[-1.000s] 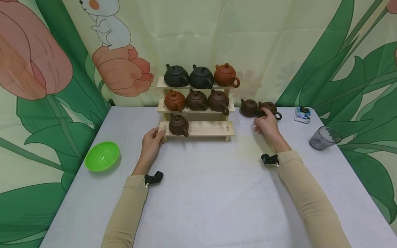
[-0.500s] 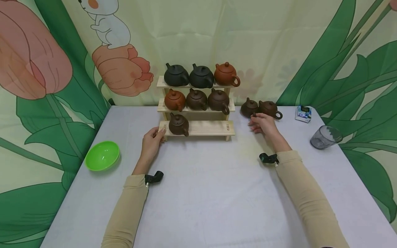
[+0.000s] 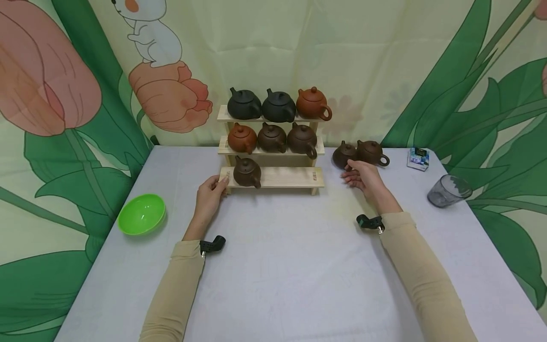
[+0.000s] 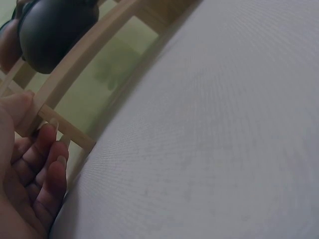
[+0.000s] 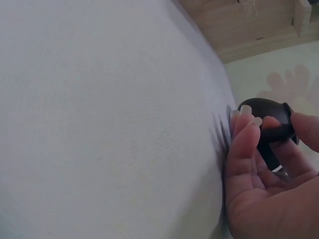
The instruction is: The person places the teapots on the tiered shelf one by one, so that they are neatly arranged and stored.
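Observation:
My left hand (image 3: 209, 194) grips the left end of the lowest board of a three-step wooden display stand (image 3: 290, 177), thumb on top and fingers curled beneath. A dark brown teapot (image 3: 247, 172) sits on that board near this hand. On the table right of the stand, my right hand (image 3: 366, 177) pinches the handle of another dark brown teapot (image 3: 344, 154). In the right wrist view, fingers curl about the handle and partly cover that teapot (image 5: 264, 110). Right behind it stands a similar brown teapot (image 3: 370, 152), its handle pointing right.
Black teapots (image 3: 244, 104) and a reddish-brown teapot (image 3: 312, 103) fill the top step. The middle step bears an orange-brown teapot (image 3: 241, 138) and two dark ones. A green bowl (image 3: 142, 214) lies left; a small blue box (image 3: 418, 158) and a clear glass (image 3: 447, 191) stand right.
My right hand has come down from between the two loose teapots to the nearer one's handle, and that teapot has turned and shifted slightly toward me. The left hand stays on the stand.

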Demonstrator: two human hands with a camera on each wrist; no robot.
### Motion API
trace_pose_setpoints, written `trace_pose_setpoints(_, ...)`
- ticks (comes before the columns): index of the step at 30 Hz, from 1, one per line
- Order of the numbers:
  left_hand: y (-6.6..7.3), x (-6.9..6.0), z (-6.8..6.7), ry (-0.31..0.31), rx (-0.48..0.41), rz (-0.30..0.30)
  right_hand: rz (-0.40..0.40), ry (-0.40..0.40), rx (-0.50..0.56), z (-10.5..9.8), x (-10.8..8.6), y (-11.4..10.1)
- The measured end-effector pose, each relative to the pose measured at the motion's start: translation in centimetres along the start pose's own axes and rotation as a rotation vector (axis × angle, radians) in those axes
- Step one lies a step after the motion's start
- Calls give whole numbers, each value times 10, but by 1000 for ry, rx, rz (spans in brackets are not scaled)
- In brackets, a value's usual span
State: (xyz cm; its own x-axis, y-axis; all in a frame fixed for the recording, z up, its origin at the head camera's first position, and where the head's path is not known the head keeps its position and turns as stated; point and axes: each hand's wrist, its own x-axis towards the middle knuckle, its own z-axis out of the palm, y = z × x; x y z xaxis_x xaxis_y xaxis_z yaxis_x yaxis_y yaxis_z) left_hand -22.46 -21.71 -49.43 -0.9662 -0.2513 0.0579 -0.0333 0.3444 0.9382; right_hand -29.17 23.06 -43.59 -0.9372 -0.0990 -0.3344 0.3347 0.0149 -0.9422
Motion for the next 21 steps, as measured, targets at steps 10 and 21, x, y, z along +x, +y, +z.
trace_pose_setpoints(10, 0, 0, 0, -2, -3, -4, -53, 27, 79, -8, 13, 19)
trace_pose_setpoints(21, 0, 1, 0, -8, 9, -5, -77, 38, -3, 4, -19, -8)
